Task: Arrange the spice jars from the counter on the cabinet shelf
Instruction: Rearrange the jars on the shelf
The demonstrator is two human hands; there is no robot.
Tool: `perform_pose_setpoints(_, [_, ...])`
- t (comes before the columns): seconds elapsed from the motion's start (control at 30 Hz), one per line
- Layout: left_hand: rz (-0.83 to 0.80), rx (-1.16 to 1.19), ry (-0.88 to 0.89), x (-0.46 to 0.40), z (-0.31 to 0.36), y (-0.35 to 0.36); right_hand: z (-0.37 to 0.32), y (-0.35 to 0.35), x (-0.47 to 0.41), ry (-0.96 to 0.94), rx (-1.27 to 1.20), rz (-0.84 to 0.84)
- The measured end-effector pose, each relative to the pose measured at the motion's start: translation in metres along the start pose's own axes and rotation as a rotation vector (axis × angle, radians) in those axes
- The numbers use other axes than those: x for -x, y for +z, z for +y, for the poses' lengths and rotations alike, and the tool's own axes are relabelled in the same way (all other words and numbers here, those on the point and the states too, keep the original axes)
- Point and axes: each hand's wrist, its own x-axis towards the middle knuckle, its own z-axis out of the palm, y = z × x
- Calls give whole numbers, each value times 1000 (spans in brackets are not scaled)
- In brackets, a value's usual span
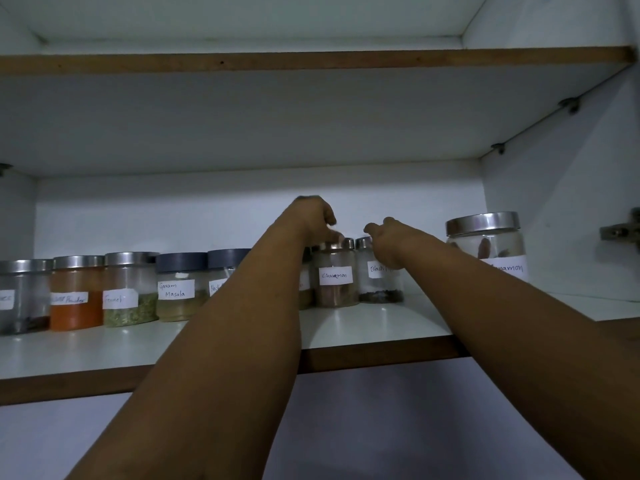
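A row of labelled spice jars stands on the cabinet shelf (374, 323). My left hand (317, 220) reaches over the small cinnamon jar (336, 278), its fingers curled down onto the steel lid. My right hand (386, 244) wraps the right side and top of the black pepper jar (379, 282) beside it. Left of my arm stand the garam masala jar (178, 289), the fennel jar (130, 292), an orange powder jar (76, 296) and a dark-lidded jar (225, 271) partly hidden by my forearm. One more jar behind that forearm is mostly hidden.
A large steel-lidded cinnamon jar (485, 244) stands at the right end, near the cabinet side wall and its door hinge (620, 232). Another jar (20, 299) sits at the far left edge. An upper shelf (311, 64) spans above. Bare shelf lies in front of the jars.
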Motion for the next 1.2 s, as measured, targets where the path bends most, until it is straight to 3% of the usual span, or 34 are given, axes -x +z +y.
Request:
perform_pose_setpoints(0.1, [27, -258, -236, 4, -9, -15, 0, -1, 1, 11, 1, 49])
perform_pose_setpoints(0.2, [-171, -332, -410, 4, -20, -17, 0, 0, 0, -5, 22, 37])
perform_pose_setpoints(0.3, [-306, -318, -381, -1, -29, -12, 2, 2, -3, -8, 1, 32])
perform_pose_setpoints(0.67, [-291, -252, -284, -4, -38, -13, 1, 1, 0, -17, -18, 24])
perform_pose_setpoints(0.77, [-174, -209, -242, -2, -30, -16, -5, -7, 11, -49, -48, 158])
perform_pose_setpoints(0.93, [264, -99, -37, 18, -1, -31, -11, -48, 21, -78, 16, 478])
perform_pose_setpoints(1.03, [378, -12, 104, 47, 44, -37, 8, -85, 36, -80, 161, 602])
perform_pose_setpoints(1.1, [397, -8, 201, 80, 83, -32, 27, -105, 48, -84, 254, 610])
perform_pose_setpoints(1.2, [402, -89, 224, 140, 125, 19, 59, -124, 73, -51, 122, 444])
